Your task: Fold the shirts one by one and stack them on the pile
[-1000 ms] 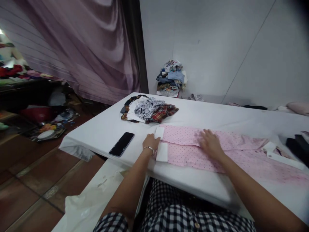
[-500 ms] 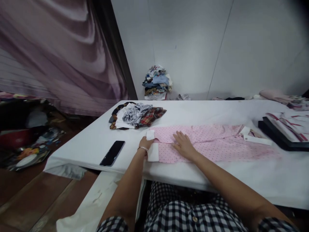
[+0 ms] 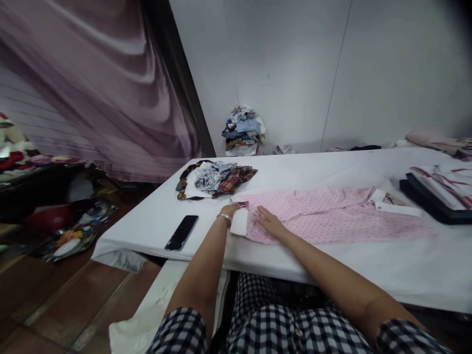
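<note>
A pink dotted shirt lies stretched lengthwise on the white-covered table. Its white collar is at the right end, and a white cuff shows at the left end. My left hand, with a bracelet at the wrist, is closed on the shirt's left end beside the cuff, where the cloth is lifted and a darker pink inside shows. Its fingertips are partly hidden. My right hand rests open on the pink cloth just right of the cuff, fingers stretched toward the left hand.
A black phone lies left of my left arm. Behind it sits a heap of patterned clothes. Folded striped clothes on a dark item are at the right. A tall clothes pile stands by the wall. The table's left edge drops to a tiled floor.
My left hand has raised the shirt's left end, which now stands slightly off the table. My right hand has slid a little left and toward me. The view has shifted slightly.
</note>
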The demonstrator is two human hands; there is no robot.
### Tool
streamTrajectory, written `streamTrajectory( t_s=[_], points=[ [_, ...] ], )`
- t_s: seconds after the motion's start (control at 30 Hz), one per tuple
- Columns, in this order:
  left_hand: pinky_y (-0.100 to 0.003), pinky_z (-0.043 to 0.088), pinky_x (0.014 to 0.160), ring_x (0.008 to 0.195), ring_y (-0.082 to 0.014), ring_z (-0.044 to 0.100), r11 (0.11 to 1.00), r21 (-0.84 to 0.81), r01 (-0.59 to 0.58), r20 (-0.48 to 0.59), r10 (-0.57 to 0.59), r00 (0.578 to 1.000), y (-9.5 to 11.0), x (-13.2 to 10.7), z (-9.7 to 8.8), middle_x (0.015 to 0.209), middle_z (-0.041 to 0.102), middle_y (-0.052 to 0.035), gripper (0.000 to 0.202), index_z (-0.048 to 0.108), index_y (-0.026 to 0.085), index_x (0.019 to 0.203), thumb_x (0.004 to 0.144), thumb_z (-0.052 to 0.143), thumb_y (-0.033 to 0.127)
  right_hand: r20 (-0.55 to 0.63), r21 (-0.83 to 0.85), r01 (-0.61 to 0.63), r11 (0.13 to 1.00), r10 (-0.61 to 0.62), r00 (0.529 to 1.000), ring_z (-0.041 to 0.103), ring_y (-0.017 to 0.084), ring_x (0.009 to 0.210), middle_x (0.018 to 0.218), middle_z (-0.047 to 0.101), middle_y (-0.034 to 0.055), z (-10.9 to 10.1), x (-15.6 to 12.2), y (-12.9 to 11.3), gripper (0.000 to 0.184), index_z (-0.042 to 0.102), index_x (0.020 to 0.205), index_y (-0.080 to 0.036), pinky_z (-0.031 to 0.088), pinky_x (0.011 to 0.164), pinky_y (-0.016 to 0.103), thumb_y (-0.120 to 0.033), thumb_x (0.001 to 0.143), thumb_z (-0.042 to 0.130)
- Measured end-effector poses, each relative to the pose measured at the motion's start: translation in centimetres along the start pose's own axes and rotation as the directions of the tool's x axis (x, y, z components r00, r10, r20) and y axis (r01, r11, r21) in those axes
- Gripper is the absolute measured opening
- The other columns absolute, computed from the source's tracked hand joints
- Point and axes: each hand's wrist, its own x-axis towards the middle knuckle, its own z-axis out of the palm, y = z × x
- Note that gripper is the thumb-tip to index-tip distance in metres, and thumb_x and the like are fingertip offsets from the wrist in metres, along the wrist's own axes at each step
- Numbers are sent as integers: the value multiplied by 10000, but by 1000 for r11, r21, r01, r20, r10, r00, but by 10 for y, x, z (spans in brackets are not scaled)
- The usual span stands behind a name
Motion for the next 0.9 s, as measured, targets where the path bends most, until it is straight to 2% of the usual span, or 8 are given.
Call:
streamTrajectory(
  t_s=[0.07,0.13,0.23,0.4,0.5,0.63,0.77,0.9],
  points=[
    [-283,517,767,896,-175,653,998,-48,-34,20,35,999,18,0,2,996,707,-68,194,671,184,1012,861,581,266,-46,371,-60,927,82,996,314,207,1379,1512,321,72,0,1,-7,689,387,1430,-221,236,1139,380,-585,854,484],
    [-256,502,781,944,-178,651,993,-96,-74,36,78,996,40,-1,11,1028,713,-73,230,671,184,1042,826,599,220,-14,675,-128,727,187,982,410,195,1321,1509,326,88,-3,2,-12,709,293,1464,-230,327,1090,383,-613,879,410],
    [-255,495,797,982,-187,642,977,-163,-134,96,151,984,79,-8,38,1057,704,-98,291,648,157,1084,807,616,240,18,868,-140,477,251,968,539,196,1196,1460,402,110,-18,-2,-11,699,211,1476,-233,431,992,399,-630,906,289],
    [-283,527,743,865,-181,685,912,-364,-186,295,303,906,119,-25,84,1096,680,-126,435,598,146,1153,893,482,474,-60,822,-106,559,270,961,637,274,953,1082,656,158,-59,-21,9,694,481,1276,-154,512,789,429,-660,885,211],
    [-295,512,834,966,-180,663,855,-453,-251,148,350,925,108,-28,92,1194,636,-135,407,575,136,1175,927,427,423,-140,721,-120,683,313,939,636,236,748,860,664,93,-81,-36,22,552,532,1144,-191,508,670,365,-599,900,252],
    [-344,386,1046,1224,-202,513,904,-146,-401,-90,392,916,67,-31,96,1313,575,-107,356,588,161,1194,913,457,337,-128,730,-161,664,364,923,542,147,557,688,587,7,-89,-48,28,323,543,1057,-203,466,556,258,-452,868,461],
    [-417,229,1143,1387,-235,301,847,171,-504,-14,513,858,40,-48,109,1463,421,-103,398,562,164,1257,923,429,335,-112,802,-128,584,357,928,597,131,650,842,653,-3,-83,-49,21,590,417,1304,-258,493,594,235,-227,748,612],
    [-515,201,1127,1414,-280,232,758,277,-590,89,591,802,30,-78,116,1504,350,-112,431,532,182,1292,925,425,382,-136,769,-110,630,329,935,641,157,756,990,683,27,-79,-48,18,781,334,1411,-254,527,657,266,-142,684,595]
  ],
)
